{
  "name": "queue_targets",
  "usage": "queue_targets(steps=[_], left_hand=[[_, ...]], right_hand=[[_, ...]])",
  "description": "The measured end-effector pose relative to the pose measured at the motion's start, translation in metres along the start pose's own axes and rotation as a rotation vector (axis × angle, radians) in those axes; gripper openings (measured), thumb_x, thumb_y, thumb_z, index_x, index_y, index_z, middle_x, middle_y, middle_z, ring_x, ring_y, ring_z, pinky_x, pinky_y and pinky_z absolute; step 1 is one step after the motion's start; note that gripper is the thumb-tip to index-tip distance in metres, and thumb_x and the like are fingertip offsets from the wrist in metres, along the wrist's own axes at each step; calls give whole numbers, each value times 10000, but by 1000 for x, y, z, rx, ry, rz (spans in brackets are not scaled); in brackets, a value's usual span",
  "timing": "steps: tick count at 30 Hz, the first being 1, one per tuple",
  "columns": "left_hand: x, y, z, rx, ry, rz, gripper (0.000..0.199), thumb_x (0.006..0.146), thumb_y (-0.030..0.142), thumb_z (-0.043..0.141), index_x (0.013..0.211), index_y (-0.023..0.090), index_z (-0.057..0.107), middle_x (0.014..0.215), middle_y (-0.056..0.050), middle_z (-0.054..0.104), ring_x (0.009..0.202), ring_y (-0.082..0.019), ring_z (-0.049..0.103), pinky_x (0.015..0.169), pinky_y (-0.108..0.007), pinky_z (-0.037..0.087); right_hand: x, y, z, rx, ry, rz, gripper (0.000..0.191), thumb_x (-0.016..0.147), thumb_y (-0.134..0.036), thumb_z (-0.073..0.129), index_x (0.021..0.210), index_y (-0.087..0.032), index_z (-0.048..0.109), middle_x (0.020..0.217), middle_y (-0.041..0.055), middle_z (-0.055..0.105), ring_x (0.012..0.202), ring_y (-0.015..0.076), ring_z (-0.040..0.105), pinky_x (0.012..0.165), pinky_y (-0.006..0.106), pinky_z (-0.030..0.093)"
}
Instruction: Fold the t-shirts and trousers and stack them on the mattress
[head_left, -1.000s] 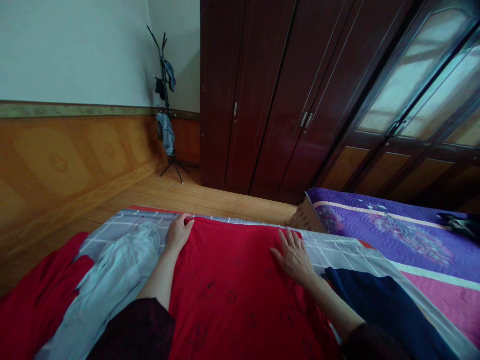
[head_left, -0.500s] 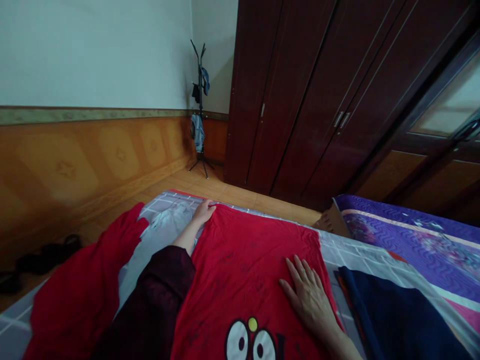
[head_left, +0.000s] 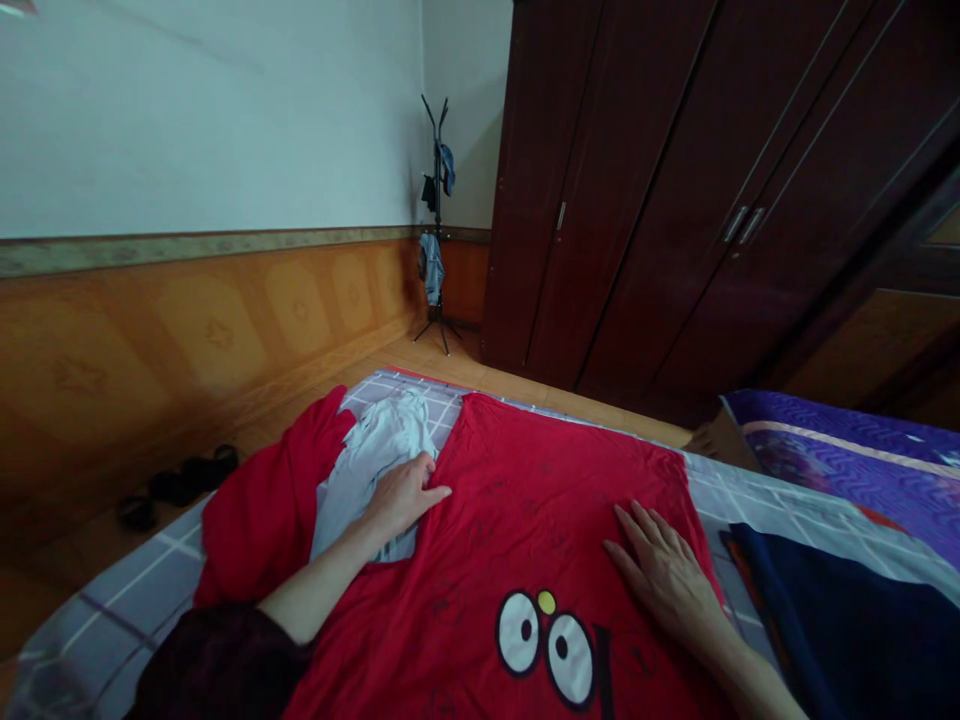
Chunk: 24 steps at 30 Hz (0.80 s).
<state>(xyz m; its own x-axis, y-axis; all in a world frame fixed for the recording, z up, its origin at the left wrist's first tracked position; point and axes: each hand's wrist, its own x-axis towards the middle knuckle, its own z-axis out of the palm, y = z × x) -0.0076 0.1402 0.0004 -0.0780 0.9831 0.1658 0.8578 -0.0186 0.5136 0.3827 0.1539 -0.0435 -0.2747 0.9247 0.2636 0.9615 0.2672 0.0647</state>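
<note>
We've got both hands flat, fingers spread, gripping nothing: left hand (head_left: 403, 495) on red shirt (head_left: 525, 520) edge mid-frame, right hand (head_left: 664, 572) lower right, w/ grey cloth (head_left: 375, 455) beside left.

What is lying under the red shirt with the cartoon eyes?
The red shirt lies on a grey checked sheet, which shows around its edges. Both hands, left and right, press flat on it. Anything beneath its middle is covered.
</note>
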Motion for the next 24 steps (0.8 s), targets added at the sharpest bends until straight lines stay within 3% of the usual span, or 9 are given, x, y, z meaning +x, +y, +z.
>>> queue_targets(steps=[3,6,10,14,17,19,22,24], left_hand=[[5,-3,1,5,10,-22,204,695,350,685,805,216,577,701,6,614,684,-184,579,633,-255,360],[12,-9,2,-41,-10,-40,126,738,305,622,676,221,552,640,15,594,653,-172,570,622,-252,366],[16,-17,3,-114,-10,-48,131,808,282,509,708,214,558,657,13,617,637,-162,587,593,-245,399],[12,-19,-3,-71,5,-56,108,767,196,544,663,227,546,609,9,603,636,-190,594,606,-275,407],[7,-7,-7,3,39,-11,108,759,155,549,703,243,576,723,-18,633,760,-228,613,710,-315,424],[6,9,-6,31,38,130,122,796,177,528,830,252,618,898,-41,654,898,-239,609,821,-327,424],[16,37,10,-4,-98,347,258,876,288,486,1103,253,604,1161,-61,620,1116,-223,551,990,-309,364],[35,51,26,-32,-196,358,338,872,353,523,1185,236,578,1259,-75,583,1202,-226,506,1037,-307,337]], right_hand=[[-2,2,2,-2,17,-25,598,905,-508,379,1344,-120,497,1412,170,438,1304,340,390,1037,484,356],[-2,4,2,13,29,-35,584,905,-501,377,1331,-122,507,1412,162,441,1307,327,390,1049,471,348],[-3,5,0,45,25,-39,565,907,-481,378,1331,-130,504,1419,152,436,1314,315,383,1071,470,320],[-3,3,-2,57,18,-24,554,909,-473,379,1331,-137,505,1415,151,441,1313,312,384,1059,480,330],[-3,0,-5,46,5,-20,562,912,-474,380,1327,-119,513,1402,168,451,1301,315,392,1037,471,352],[-2,-2,-6,41,8,-17,561,913,-475,378,1323,-119,521,1397,174,454,1296,322,393,1022,472,362],[-1,-5,-7,42,17,-1,540,911,-457,387,1322,-135,525,1387,168,466,1286,326,403,1021,476,356],[-1,-6,-7,45,14,11,534,909,-451,395,1322,-139,527,1386,164,469,1282,327,408,1024,475,352]])
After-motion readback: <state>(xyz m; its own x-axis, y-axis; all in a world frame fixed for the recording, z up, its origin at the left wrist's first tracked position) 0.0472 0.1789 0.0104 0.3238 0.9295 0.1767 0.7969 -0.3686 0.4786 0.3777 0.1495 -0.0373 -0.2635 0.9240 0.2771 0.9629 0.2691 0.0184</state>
